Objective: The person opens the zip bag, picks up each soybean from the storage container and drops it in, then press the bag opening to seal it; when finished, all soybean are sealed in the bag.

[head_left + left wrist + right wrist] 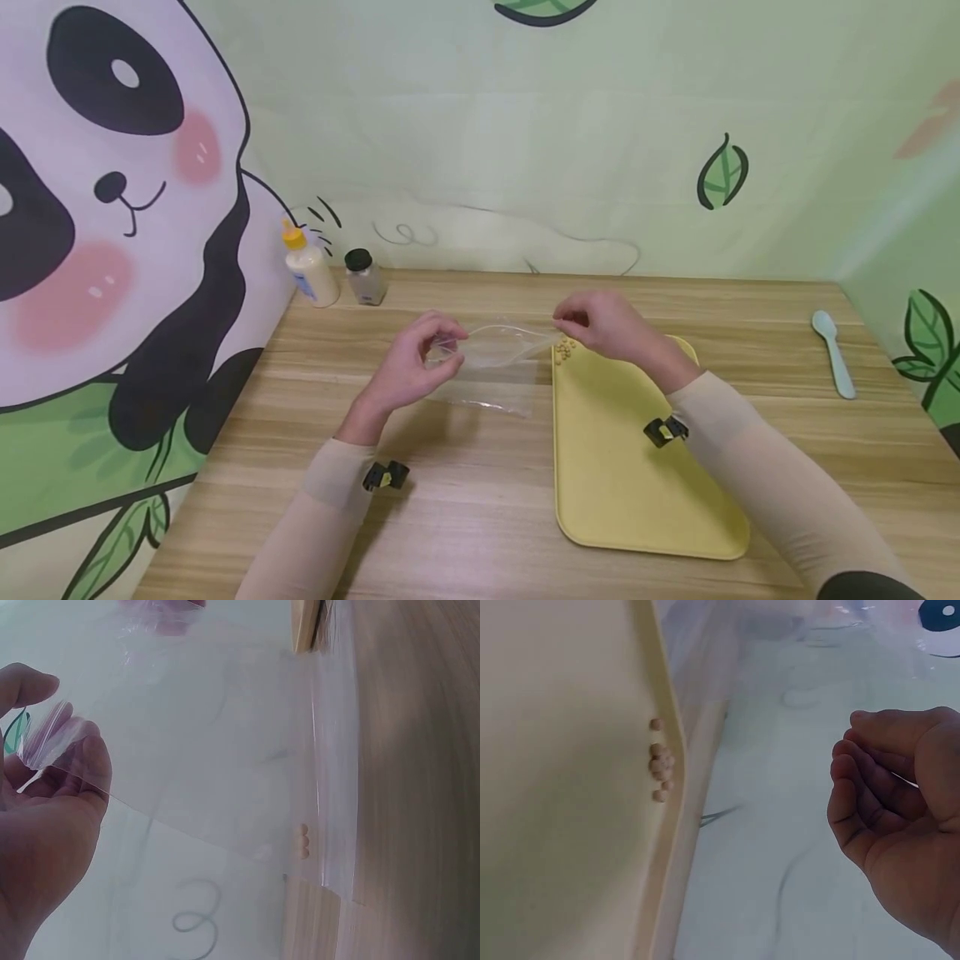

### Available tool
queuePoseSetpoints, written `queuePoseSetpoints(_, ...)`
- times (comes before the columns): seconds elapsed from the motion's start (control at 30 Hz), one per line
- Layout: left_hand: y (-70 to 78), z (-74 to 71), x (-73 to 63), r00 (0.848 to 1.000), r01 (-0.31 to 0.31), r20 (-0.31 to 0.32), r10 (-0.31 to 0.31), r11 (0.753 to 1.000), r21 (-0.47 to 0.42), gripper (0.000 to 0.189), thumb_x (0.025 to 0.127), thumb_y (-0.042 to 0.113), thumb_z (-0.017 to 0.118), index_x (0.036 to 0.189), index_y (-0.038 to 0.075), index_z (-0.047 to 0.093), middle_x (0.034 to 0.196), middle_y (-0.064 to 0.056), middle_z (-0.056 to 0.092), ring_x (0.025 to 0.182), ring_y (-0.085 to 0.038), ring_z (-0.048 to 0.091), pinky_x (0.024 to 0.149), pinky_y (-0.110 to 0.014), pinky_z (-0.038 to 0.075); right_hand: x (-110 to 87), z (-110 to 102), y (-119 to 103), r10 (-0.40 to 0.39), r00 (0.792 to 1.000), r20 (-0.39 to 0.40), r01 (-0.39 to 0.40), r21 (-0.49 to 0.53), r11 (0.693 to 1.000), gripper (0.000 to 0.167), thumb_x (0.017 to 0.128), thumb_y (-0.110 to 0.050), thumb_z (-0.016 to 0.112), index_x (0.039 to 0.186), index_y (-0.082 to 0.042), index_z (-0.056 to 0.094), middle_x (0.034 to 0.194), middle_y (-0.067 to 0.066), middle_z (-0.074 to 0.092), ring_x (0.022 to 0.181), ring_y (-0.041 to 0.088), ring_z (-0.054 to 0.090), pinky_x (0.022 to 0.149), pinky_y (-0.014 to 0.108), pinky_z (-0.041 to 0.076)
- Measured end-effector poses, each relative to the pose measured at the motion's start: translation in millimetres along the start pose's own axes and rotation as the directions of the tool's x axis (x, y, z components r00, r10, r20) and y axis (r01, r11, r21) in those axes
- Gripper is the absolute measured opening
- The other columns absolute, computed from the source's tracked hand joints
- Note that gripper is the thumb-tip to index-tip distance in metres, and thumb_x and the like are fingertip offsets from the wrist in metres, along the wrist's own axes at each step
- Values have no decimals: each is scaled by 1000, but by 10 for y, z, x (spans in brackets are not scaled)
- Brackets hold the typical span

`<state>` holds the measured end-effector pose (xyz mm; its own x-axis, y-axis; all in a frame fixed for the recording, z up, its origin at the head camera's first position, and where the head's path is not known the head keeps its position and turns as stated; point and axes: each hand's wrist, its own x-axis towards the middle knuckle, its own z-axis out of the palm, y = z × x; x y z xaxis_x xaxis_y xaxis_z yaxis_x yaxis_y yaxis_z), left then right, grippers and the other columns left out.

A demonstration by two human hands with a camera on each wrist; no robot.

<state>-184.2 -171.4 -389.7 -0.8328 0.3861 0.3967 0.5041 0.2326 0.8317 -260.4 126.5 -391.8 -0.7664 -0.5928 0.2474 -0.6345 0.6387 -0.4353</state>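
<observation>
A clear zip-top plastic bag [487, 375] stretches between my hands, its lower edge at the table. With curled fingers, my left hand [416, 358] holds the mouth's left end; crumpled film covers those fingers [94, 761] in the left wrist view. My right hand [603, 325] pinches at the mouth's right corner, above the yellow tray's far left corner. Thumb and fingertips meet in the right wrist view, where the film between them is hard to see. Small round tan beans [660, 761] lie in the tray corner. A few more beans [302, 841] show low in the bag.
The yellow tray [645, 475] lies right of the bag. A yellow-capped bottle [311, 271] and a black-lidded jar [366, 279] stand at the back left. A pale blue spoon [834, 354] lies at the far right. A printed backdrop [480, 167] rises behind the table.
</observation>
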Motion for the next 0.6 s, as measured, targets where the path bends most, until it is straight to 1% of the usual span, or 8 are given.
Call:
queuePoseSetpoints(0.1,-9,2,-8,1000,-2,-4,2,1000,8,25,79,-14,63,104,-10,61,103,-21,58,92,-40,55,86,-30,53,-7,54,72,23,999,26,-23,-4,1000,13,90,-11,67,97,-2,74,87,7,73,74,15,63,68,33,56)
queuePoseSetpoints(0.27,-3,-3,2,1000,-3,-4,4,1000,13,25,79,-15,63,103,-11,61,102,-22,58,92,-42,56,86,-31,53,-15,157,183,58,994,90,-58,5,998,14,90,-10,66,98,-1,73,85,6,71,72,13,60,65,29,54)
queuePoseSetpoints(0.33,-72,2,9,1000,-1,-2,1,1000,13,25,79,-16,64,103,-12,61,102,-24,58,92,-43,56,86,-32,53,-24,199,213,55,993,108,-57,10,998,15,89,-9,66,98,0,73,84,6,71,72,12,61,65,28,54)
queuePoseSetpoints(0.43,-215,14,15,1000,3,-3,-3,1000,14,27,79,-15,64,105,-10,61,104,-26,58,93,-41,56,86,-31,53,-42,258,245,45,991,125,-47,14,999,15,88,-9,67,97,1,72,80,4,70,70,11,60,64,27,54)
queuePoseSetpoints(0.5,-302,19,17,1000,7,-4,-7,1000,8,27,79,-15,65,105,-9,61,105,-25,58,93,-40,56,86,-30,52,-48,296,264,27,992,126,-28,6,1000,11,87,-9,68,93,0,72,76,2,69,67,10,60,62,26,54)
queuePoseSetpoints(0.6,-336,18,13,1000,15,-9,-15,1000,6,28,79,-13,66,106,-6,62,105,-18,59,93,-35,56,86,-27,52,-53,340,286,8,992,126,-7,-15,1000,7,88,-10,69,82,-6,70,71,-2,66,63,8,56,59,24,51)
